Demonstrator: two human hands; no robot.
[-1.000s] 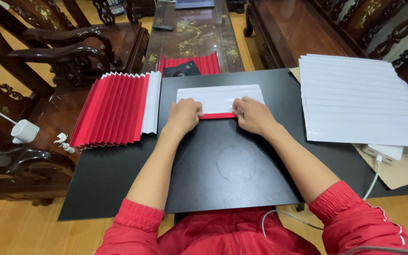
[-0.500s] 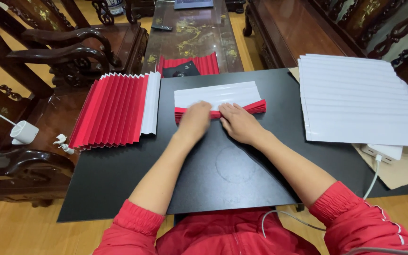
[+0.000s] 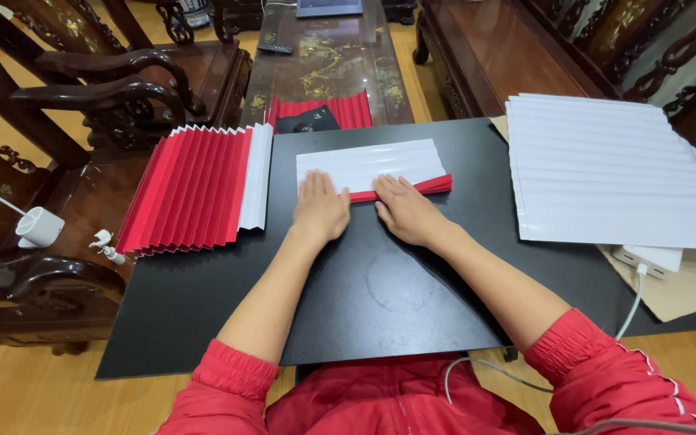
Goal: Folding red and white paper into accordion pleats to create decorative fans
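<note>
A sheet of paper [image 3: 368, 165], white on top and red underneath, lies on a black board [image 3: 380, 290] with creases across it. Its near edge is folded into a narrow red strip [image 3: 424, 187]. My left hand [image 3: 320, 208] lies flat on the left part of that fold, palm down. My right hand [image 3: 407, 209] presses flat on the fold just to the right. Both hands sit side by side, fingers pointing away from me.
A red pleated sheet with a white edge [image 3: 199, 189] lies left of the board. A stack of white pleated sheets [image 3: 614, 173] lies at the right, above a white charger with cable [image 3: 646, 258]. Another red pleated piece [image 3: 340, 109] and dark carved wooden chairs [image 3: 98, 89] stand behind.
My hands slid together toward the middle of the folded edge. The red folded strip now shows wider at the right than a second ago.
</note>
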